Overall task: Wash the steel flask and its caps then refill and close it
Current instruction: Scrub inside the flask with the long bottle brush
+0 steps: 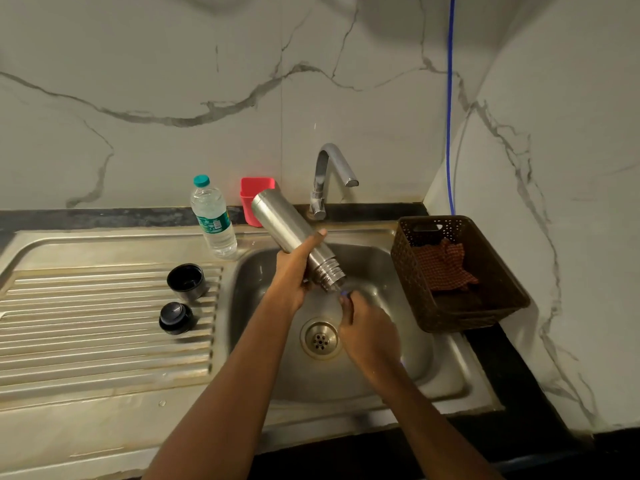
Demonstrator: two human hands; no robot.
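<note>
Two caps sit apart from the flask on the ribbed draining board (104, 323). The open black cup cap (187, 280) is nearer the back. The black stopper (176, 318) is just in front of it. Both lie close to the board's right edge, beside the sink (433, 358).

My left grip (298, 268) is wrapped round the steel flask (280, 220) at its lower body, thumb up along the side. I hold the flask tilted over the back of the basin, base raised toward the back left and threaded mouth pointing down to the right.

My right grip (370, 334) is low in the basin, just right of the drain (320, 337), with its fingertips directly under the flask's mouth. They are blurred, so I cannot tell whether that grip is closed on anything or only cupped.

At the bench's back edge a clear water bottle (213, 220) with a teal top stands near the basin's back left corner. A red holder (254, 199) stands behind the flask's base, against the wall. The tap (329, 174) rises at the back of the basin. A brown basket (485, 306) sits at the basin's right edge with a checked cloth (445, 265) in it.
</note>
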